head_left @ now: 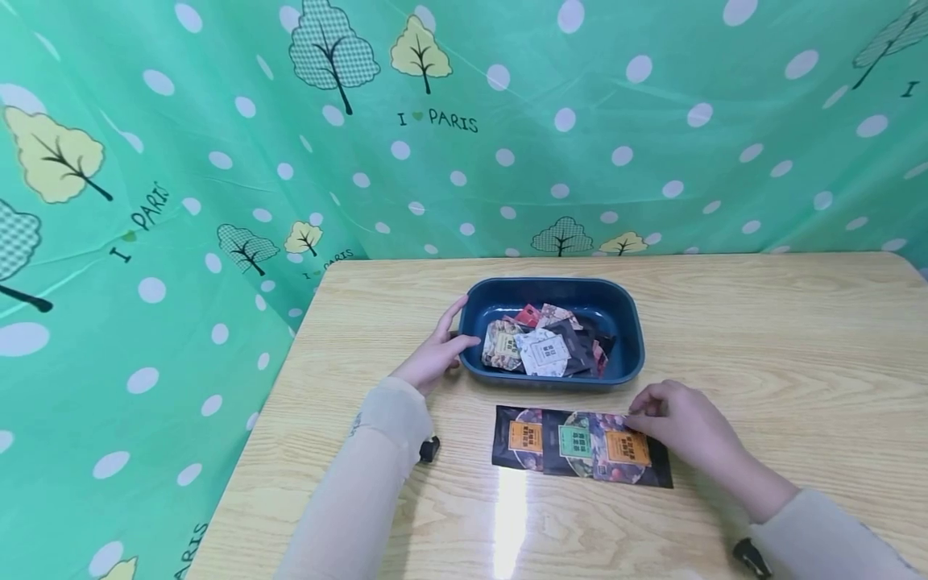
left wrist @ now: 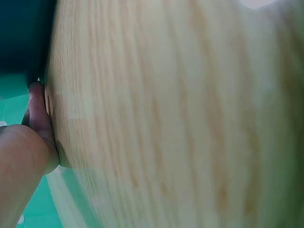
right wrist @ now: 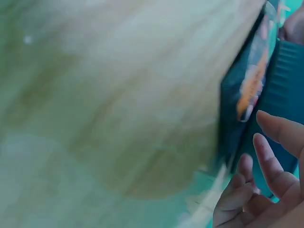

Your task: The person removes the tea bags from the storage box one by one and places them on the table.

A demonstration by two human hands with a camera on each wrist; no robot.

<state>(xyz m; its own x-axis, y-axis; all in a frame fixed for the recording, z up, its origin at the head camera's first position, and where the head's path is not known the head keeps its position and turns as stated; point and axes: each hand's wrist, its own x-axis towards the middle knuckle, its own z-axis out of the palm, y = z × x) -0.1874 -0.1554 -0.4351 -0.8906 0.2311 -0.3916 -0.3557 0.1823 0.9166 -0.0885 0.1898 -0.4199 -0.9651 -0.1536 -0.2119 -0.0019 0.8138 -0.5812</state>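
Observation:
A row of three dark sachets with round food pictures lies on the table: one with an orange label, one with a green label and another orange-labelled sachet at the right end. Over that right sachet's upper edge hovers my right hand; in the right wrist view its thumb and fingers stand apart, with nothing seen between them. My left hand rests at the left end of a dark blue basin, fingers extended along it and thumb over its rim. Several mixed sachets are heaped inside the basin.
The light wood table reaches back to a green dotted curtain with tree prints, which also hangs along the left side. A bright reflection lies on the tabletop in front of the sachet row.

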